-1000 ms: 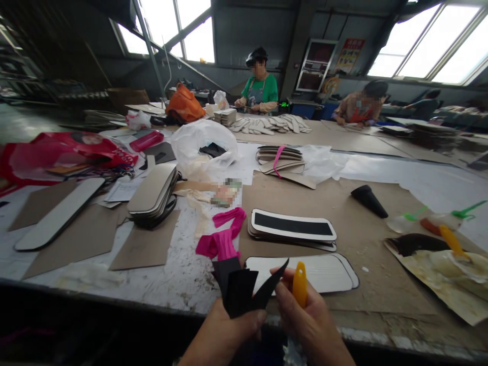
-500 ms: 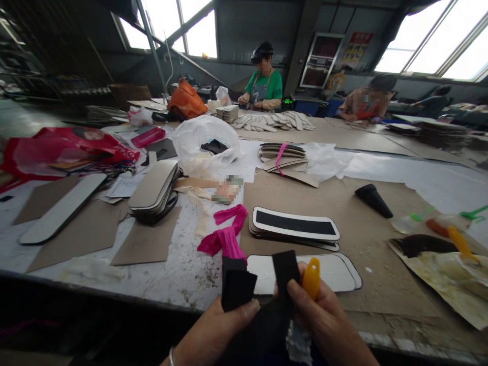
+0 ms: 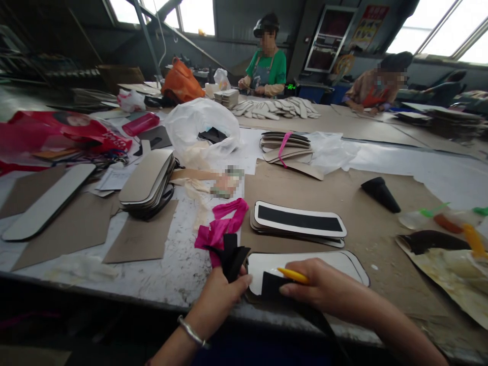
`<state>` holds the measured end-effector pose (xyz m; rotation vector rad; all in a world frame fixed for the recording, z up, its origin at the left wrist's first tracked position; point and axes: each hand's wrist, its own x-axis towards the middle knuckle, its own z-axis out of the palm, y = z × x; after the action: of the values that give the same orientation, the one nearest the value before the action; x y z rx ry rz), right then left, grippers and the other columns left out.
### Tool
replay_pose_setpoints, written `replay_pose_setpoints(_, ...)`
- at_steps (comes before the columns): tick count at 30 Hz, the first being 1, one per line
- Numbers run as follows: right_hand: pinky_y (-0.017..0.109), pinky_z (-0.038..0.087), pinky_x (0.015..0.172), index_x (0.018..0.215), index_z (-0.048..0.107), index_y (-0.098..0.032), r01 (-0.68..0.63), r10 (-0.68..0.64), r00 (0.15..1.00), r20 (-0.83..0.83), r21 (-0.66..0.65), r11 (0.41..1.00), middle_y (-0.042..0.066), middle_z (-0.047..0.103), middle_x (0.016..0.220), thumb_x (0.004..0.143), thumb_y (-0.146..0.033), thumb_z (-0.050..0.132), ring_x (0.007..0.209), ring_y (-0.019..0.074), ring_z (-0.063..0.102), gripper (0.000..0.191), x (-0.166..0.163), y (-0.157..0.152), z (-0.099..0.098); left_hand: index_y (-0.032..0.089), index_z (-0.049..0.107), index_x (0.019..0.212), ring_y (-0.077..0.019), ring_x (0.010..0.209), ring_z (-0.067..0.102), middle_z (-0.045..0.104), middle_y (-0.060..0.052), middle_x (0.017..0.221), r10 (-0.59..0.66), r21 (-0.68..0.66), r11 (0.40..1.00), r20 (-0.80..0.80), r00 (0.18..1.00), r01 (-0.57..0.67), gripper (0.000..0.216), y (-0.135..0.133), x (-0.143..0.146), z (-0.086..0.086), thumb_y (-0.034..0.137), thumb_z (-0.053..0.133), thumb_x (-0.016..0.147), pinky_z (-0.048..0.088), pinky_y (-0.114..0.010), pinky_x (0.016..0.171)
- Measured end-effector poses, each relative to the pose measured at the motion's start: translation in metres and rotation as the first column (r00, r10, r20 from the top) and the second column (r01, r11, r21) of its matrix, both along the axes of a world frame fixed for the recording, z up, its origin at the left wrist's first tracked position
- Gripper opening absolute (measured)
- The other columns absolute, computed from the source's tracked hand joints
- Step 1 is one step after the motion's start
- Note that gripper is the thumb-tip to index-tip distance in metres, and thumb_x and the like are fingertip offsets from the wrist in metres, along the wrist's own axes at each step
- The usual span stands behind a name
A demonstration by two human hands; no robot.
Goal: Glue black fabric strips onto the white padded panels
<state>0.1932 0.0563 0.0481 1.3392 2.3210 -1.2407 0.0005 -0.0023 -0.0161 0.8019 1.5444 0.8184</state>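
Our left hand (image 3: 221, 295) is closed around a small bundle of black strips (image 3: 231, 259), pinched upright at the near edge of the table (image 3: 171, 284). Our right hand (image 3: 324, 287) has come down from in front of our chest and now lies low over the white panel (image 3: 335, 262), fingers curled round a yellow tool (image 3: 293, 275) and pressing one black strip (image 3: 272, 284) flat against the panel's near left end. Half a second ago that strip was still held up in the air between both hands; now it touches the panel, so we judge the laying-on has begun and the strip is being seated (how far it runs under the hand we cannot tell).

Just beyond the panel lies a stack of finished panels (image 3: 299, 223), the top one with a black band down its middle. A pink ribbon (image 3: 223, 223) trails just left of it, touching the strips in our left hand. Further left sits a pile of grey boards (image 3: 147, 180), behind it a white plastic bag (image 3: 204, 127). To the right stands a black cone (image 3: 379, 193). Across the table a person in a green shirt (image 3: 267, 66) works at another pile.
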Motion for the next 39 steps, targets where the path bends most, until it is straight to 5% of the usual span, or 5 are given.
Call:
replay_pose_setpoints(8,0.023,0.03,0.051,0.08,0.066,-0.019,-0.178,0.15,0.97,0.191,0.141,0.974,0.005,0.066,0.071,0.075,-0.035,0.053,0.063,0.0171,0.059,0.021,-0.033,0.032,-0.026,0.017,0.052,0.064,-0.0087,0.04,0.04,0.05,0.005,0.045,0.022,-0.087,0.996,0.06,0.998,-0.017,0.019,0.008,-0.001,-0.011,0.033,0.061,0.056,0.028,-0.022,0.041)
replay_pose_setpoints(20,0.024,0.034,0.054,0.082,0.068,-0.02,-0.265,0.21,0.95,0.231,0.24,0.934,0.007,0.07,0.075,0.076,-0.033,0.053,0.073,0.0217,0.064,0.02,-0.034,0.032,-0.031,0.017,0.05,0.066,-0.0075,0.041,0.036,0.04,0.008,0.043,0.006,-0.141,0.99,0.07,0.998,0.004,0.014,0.011,-0.001,0.005,0.027,0.058,0.06,0.026,-0.022,0.043)
replay_pose_setpoints(29,0.025,0.035,0.053,0.083,0.068,-0.019,-0.254,0.19,0.955,0.229,0.292,0.922,0.009,0.069,0.075,0.076,-0.033,0.053,0.072,0.0228,0.064,0.021,-0.036,0.024,-0.025,0.018,0.05,0.057,-0.0081,0.037,0.032,0.038,0.009,0.037,0.014,-0.109,0.994,-0.072,0.997,-0.022,0.012,0.018,0.008,0.006,0.023,0.061,0.061,0.023,-0.023,0.042)
replay_pose_setpoints(33,0.026,0.035,0.056,0.078,0.066,-0.02,-0.174,0.103,0.96,0.26,0.268,0.948,0.007,0.068,0.073,0.075,-0.033,0.055,0.071,0.0235,0.063,0.017,-0.003,0.019,-0.015,0.018,0.049,0.052,-0.01,0.038,0.037,0.041,0.006,0.037,-0.016,-0.094,0.996,-0.094,0.995,0.008,0.018,0.015,0.008,0.002,0.029,0.06,0.062,0.025,-0.024,0.042)
replay_pose_setpoints(39,0.027,0.04,0.069,0.081,0.059,-0.019,0.172,-0.227,0.959,0.172,0.285,0.943,0.006,0.066,0.086,0.082,-0.031,0.045,0.077,0.0195,0.06,0.018,0.092,0.011,-0.018,0.017,0.051,0.053,-0.0097,0.039,0.038,0.045,0.004,0.038,-0.054,-0.08,0.996,-0.098,0.994,0.047,0.029,0.01,0.003,-0.001,0.042,0.062,0.061,0.025,-0.023,0.043)
